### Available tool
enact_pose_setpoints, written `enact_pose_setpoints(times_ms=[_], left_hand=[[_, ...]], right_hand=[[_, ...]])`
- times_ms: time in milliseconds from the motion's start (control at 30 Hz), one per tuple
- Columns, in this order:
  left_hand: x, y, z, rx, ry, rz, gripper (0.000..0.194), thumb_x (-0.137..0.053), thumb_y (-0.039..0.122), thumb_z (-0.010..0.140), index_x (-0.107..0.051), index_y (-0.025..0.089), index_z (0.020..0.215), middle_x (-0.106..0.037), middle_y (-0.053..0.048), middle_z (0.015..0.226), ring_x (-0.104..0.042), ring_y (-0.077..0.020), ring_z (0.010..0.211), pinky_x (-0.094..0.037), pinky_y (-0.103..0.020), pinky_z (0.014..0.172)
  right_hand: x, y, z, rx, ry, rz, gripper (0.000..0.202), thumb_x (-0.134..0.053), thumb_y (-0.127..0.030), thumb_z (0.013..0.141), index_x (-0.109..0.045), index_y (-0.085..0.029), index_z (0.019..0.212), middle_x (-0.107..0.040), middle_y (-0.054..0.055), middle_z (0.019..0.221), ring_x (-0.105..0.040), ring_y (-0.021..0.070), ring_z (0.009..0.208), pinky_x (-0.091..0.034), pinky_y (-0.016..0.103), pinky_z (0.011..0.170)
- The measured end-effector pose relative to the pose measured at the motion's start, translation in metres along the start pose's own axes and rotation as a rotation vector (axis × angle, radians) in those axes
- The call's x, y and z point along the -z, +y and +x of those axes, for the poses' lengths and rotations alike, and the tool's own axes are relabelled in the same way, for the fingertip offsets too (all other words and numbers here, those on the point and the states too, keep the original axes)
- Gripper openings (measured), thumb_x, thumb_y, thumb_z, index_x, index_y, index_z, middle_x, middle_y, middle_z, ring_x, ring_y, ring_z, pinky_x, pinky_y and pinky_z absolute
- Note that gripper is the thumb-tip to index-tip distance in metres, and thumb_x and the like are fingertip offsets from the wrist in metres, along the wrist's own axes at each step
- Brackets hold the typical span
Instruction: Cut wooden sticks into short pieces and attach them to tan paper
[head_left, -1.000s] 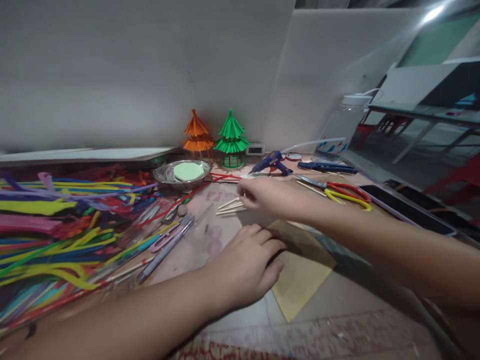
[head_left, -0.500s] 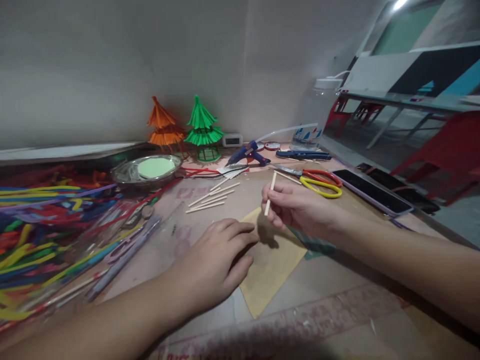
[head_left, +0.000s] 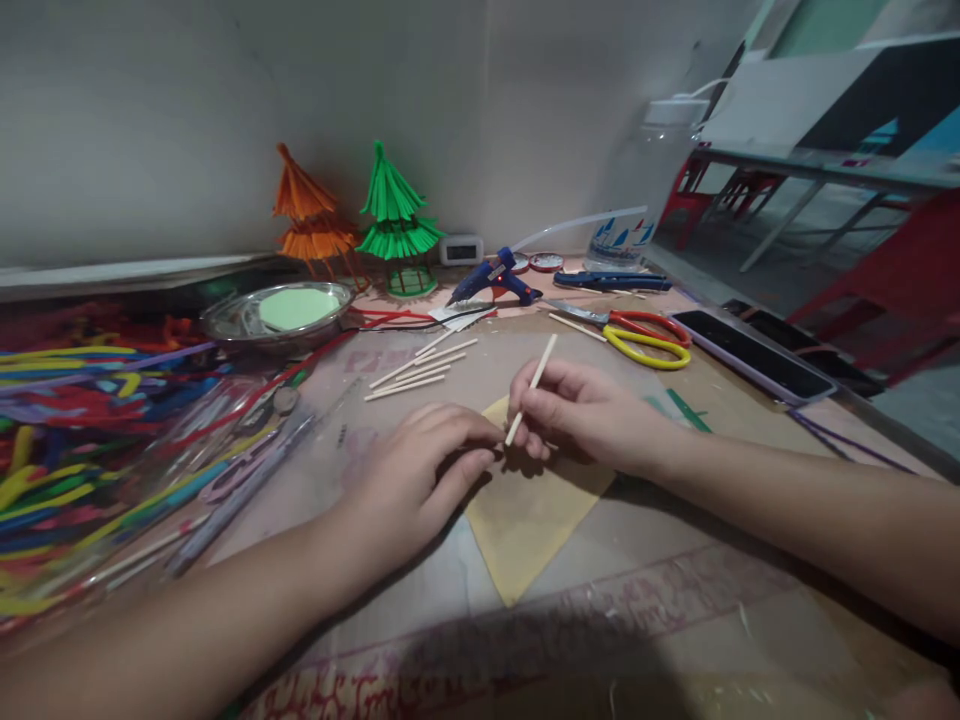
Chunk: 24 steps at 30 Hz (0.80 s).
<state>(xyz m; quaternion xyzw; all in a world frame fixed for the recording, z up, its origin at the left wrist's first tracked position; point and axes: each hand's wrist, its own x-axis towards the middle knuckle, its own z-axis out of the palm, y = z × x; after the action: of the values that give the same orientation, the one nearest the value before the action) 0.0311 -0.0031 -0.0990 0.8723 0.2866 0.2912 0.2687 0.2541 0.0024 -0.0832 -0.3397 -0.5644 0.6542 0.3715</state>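
Between the thumb and fingers of my right hand (head_left: 566,410) is a short thin wooden stick (head_left: 534,385), tilted with its lower end toward my left hand. My left hand (head_left: 431,465) is palm down over the left edge of a yellow paper square (head_left: 536,530). Its fingers are bent, the thumb is apart from them, and nothing shows in them. The left fingertips are close to the stick's lower end; whether they touch it I cannot tell. Several similar wooden sticks (head_left: 424,370) lie beyond my left hand.
A blue glue gun (head_left: 491,280), scissors (head_left: 649,335), a phone (head_left: 754,355) and a clear jug (head_left: 626,190) are at the back and right. Orange (head_left: 307,215) and green (head_left: 397,225) craft towers stand behind a metal dish (head_left: 217,318). Colourful pipe cleaners (head_left: 60,450) are piled left.
My right hand has moved left and closer to my left hand, tilting the stick. The whole view has shifted slightly, so the background sits higher.
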Motion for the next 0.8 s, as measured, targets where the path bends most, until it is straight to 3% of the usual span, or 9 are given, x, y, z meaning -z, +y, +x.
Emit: enact_pose_setpoints(times_ms=[167, 333, 667, 800], left_hand=[[0.000, -0.002, 0.002, -0.003, 0.025, -0.035, 0.008, -0.061, 0.023, 0.098, -0.069, 0.021, 0.096, -0.070, -0.001, 0.096, -0.062, -0.0185, 0.096, -0.046, -0.033, 0.088], [-0.001, -0.002, 0.001, -0.016, 0.001, 0.003, 0.011, -0.061, 0.020, 0.098, -0.069, 0.021, 0.090, -0.069, -0.001, 0.094, -0.061, -0.0184, 0.093, -0.045, -0.033, 0.085], [-0.004, -0.001, 0.001, -0.036, -0.011, 0.012, 0.014, -0.052, 0.022, 0.102, -0.060, 0.019, 0.091, -0.066, -0.003, 0.094, -0.058, -0.0191, 0.093, -0.044, -0.034, 0.086], [-0.003, -0.002, 0.001, -0.016, -0.012, -0.003, 0.012, -0.056, 0.022, 0.100, -0.062, 0.020, 0.090, -0.067, -0.002, 0.096, -0.059, -0.0189, 0.095, -0.044, -0.034, 0.087]], right_hand=[[-0.012, 0.002, -0.010, 0.210, 0.078, -0.463, 0.013, -0.064, -0.030, 0.093, -0.061, -0.019, 0.086, -0.066, -0.001, 0.077, -0.061, 0.0111, 0.068, -0.048, 0.023, 0.063], [-0.014, 0.003, -0.012, 0.321, 0.055, -0.669, 0.011, -0.061, -0.025, 0.093, -0.063, -0.020, 0.084, -0.070, 0.000, 0.079, -0.065, 0.0135, 0.075, -0.048, 0.025, 0.070], [-0.011, -0.005, -0.015, 0.423, 0.009, -0.731, 0.017, -0.054, -0.030, 0.101, -0.060, -0.020, 0.089, -0.071, 0.001, 0.078, -0.065, 0.0126, 0.071, -0.048, 0.024, 0.067], [-0.010, -0.002, -0.015, 0.459, 0.009, -0.791, 0.014, -0.054, -0.024, 0.101, -0.061, -0.020, 0.089, -0.071, 0.001, 0.082, -0.065, 0.0118, 0.073, -0.048, 0.024, 0.069]])
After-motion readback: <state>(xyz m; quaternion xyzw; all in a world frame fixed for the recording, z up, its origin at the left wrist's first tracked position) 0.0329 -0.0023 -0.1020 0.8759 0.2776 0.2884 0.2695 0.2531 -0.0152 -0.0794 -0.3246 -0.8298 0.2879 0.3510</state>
